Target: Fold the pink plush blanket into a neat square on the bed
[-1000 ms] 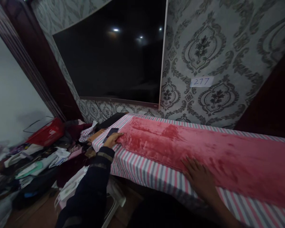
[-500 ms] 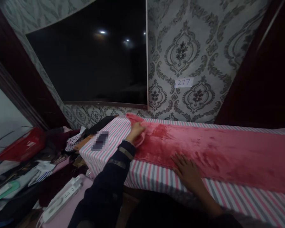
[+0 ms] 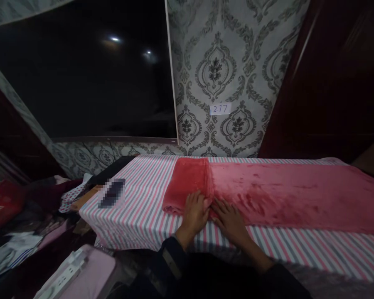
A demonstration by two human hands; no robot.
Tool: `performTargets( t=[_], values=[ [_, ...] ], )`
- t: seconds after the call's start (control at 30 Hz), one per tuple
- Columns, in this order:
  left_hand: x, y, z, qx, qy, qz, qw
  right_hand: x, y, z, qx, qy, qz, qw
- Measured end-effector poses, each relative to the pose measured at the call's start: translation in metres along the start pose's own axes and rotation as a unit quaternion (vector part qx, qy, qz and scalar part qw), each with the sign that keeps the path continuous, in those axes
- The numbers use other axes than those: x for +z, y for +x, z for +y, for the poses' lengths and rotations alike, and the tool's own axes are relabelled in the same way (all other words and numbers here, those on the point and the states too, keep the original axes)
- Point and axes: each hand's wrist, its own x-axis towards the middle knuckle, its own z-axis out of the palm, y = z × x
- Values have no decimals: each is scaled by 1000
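A long pink-red plush blanket (image 3: pixel 283 187) lies along the table, its left end folded over into a thick darker red flap (image 3: pixel 190 176). My left hand (image 3: pixel 195 214) rests on the near right part of this flap, with the fingers lying on the pile near the folded edge. Just to its right, my right hand (image 3: pixel 230 220) is spread flat on the single layer, fingertips close to that same edge. Neither hand visibly grips the fabric. Under the blanket is a striped pink, grey and white tablecloth (image 3: pixel 143 182).
A blurred-out dark phone-like item (image 3: pixel 112 193) lies on the cloth's left side. Below left, a white power strip (image 3: pixel 62 276) sits on a pink surface (image 3: pixel 99 265). Clothes (image 3: pixel 15 249) and a red basket (image 3: pixel 3 203) are heaped at far left. A large television (image 3: pixel 90 74) hangs behind.
The blanket's left end has been turned over to the right and now lies as a folded flap. Both hands have come together at its edge; the view has shifted right.
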Motion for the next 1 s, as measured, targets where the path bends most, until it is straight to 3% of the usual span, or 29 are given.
performTargets(
  t=[0.1, 0.23, 0.43, 0.67, 0.87, 1.0],
  values=[
    [9, -14, -8, 6, 31, 35, 999, -8, 17, 15, 21, 132, 38, 990],
    [18, -19, -13, 17, 37, 13, 999, -24, 61, 33, 92, 268, 105, 953],
    [23, -18, -20, 45, 45, 24, 998, -21, 139, 45, 210, 340, 70, 914],
    [37, -22, -30, 86, 75, 66, 991, -2, 200, 40, 188, 330, 88, 921],
    [40, -22, -34, 91, 59, 82, 991, 12, 220, 35, 143, 325, 112, 928],
    [40, -11, -19, 69, 46, 85, 993, 3, 227, 48, 126, 326, 140, 926]
  ],
)
